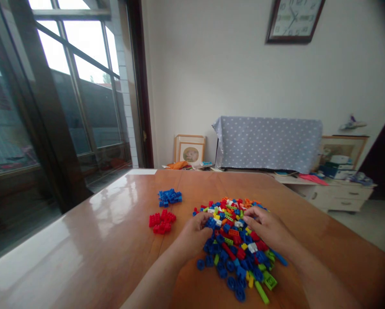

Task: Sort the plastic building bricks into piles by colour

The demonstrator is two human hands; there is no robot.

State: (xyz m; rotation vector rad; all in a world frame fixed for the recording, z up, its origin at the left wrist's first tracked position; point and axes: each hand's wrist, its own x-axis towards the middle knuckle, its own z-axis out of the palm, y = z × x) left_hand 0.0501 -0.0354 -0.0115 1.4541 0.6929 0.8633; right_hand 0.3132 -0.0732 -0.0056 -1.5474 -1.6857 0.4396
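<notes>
A large pile of mixed toy bricks in blue, red, green, yellow, white and orange lies on the wooden table. My left hand is at the pile's left side, thumb and fingers curled at a blue brick. Over the right side of the pile is my right hand, its thumb and fingertips bent close together; whatever is between them is too small to make out. Left of the pile sit a small group of blue bricks and, nearer me, a group of red bricks.
The glossy table stretches left and forward. Beyond its far edge stand a picture frame, a dotted cloth cover and a white cabinet. A clock hangs above; glass doors are at the left.
</notes>
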